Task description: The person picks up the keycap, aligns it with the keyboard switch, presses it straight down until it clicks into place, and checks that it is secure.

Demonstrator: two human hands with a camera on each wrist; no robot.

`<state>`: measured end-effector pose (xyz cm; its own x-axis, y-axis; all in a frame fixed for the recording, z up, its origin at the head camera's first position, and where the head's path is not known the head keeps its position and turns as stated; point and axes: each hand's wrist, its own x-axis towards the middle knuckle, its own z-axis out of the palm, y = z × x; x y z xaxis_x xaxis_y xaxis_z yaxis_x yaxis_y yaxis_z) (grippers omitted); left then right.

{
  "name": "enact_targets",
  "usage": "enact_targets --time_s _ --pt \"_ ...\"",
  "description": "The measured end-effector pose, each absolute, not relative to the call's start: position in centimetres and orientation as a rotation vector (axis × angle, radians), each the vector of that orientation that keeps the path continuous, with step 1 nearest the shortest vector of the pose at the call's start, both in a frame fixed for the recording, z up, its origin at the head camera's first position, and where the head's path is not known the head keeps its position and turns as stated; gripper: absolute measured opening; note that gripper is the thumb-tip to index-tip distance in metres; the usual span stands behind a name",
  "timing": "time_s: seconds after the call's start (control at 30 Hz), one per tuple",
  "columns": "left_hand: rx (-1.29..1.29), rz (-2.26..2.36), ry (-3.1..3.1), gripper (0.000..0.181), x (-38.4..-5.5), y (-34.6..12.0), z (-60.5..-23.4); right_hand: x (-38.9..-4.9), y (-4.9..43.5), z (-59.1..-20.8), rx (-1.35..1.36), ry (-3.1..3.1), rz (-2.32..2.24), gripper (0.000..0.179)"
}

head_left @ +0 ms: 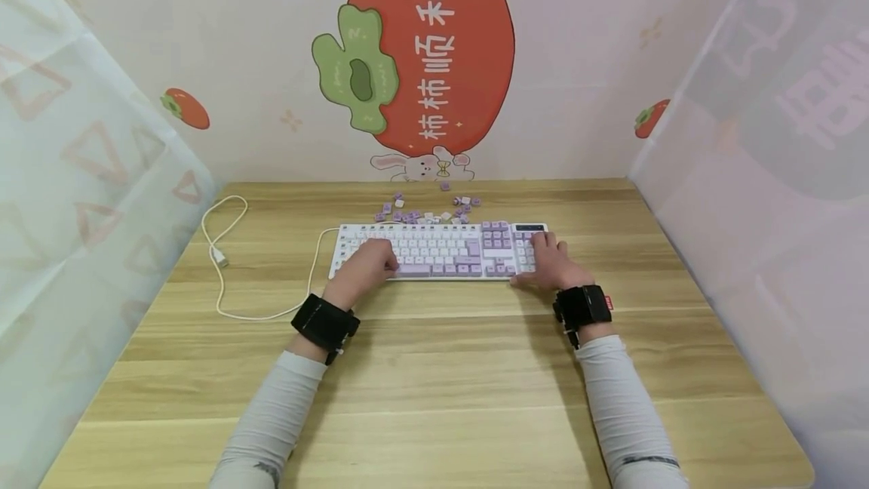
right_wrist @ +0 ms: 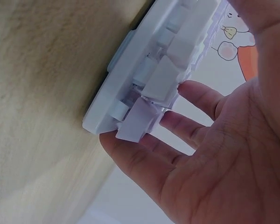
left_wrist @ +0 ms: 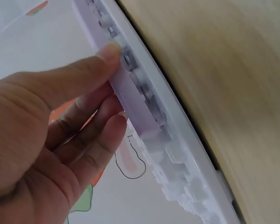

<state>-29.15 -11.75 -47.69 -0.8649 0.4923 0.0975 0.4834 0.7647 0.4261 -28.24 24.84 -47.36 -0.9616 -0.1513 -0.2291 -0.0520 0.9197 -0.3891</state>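
A white-and-purple keyboard (head_left: 441, 247) lies on the wooden table (head_left: 448, 376). At its front row, left of middle, my left hand (head_left: 370, 266) pinches the long purple space bar (left_wrist: 130, 98); the thumb is against its front side and the fingers are behind it. Small wire and switch parts show under that bar in the left wrist view. Across the number pad, my right hand (head_left: 553, 266) holds the keyboard's right end, with the thumb at the front edge. In the right wrist view its fingers touch the end and the nearby purple keycap (right_wrist: 137, 121).
Several loose purple and white keycaps (head_left: 414, 216) are scattered behind the keyboard. A white cable (head_left: 220, 296) loops over the table's left side, its plug (head_left: 218, 255) lying there. Printed cloth walls (head_left: 577, 96) stand behind and at both sides.
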Motion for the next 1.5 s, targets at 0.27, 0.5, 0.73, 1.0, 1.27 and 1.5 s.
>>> enact_targets --time_s 0.27,0.5,0.73,1.0,1.27,1.5 --pt "0.855 0.397 3.119 0.028 -27.5 -9.8 -47.5 -28.1 24.8 -47.2 -0.144 2.827 -0.534 0.101" --pt "0.809 -0.060 3.233 0.013 -25.7 -7.7 -47.9 -28.2 24.9 -47.6 -0.141 2.833 -0.518 0.099" --pt "0.872 -0.234 3.363 0.020 -24.2 -6.8 -49.2 -28.1 25.1 -47.9 -0.155 2.848 -0.518 0.097" --pt "0.748 0.045 3.221 0.021 -24.9 -7.3 -48.3 -27.8 25.2 -47.8 -0.142 2.841 -0.520 0.097" --pt "0.530 0.801 3.014 0.032 -29.5 -11.1 -45.2 -27.9 24.9 -47.7 -0.169 2.843 -0.515 0.089" --pt "0.642 0.757 2.926 0.016 -35.3 -10.8 -44.6 -28.1 24.9 -47.3 -0.155 2.842 -0.517 0.089"
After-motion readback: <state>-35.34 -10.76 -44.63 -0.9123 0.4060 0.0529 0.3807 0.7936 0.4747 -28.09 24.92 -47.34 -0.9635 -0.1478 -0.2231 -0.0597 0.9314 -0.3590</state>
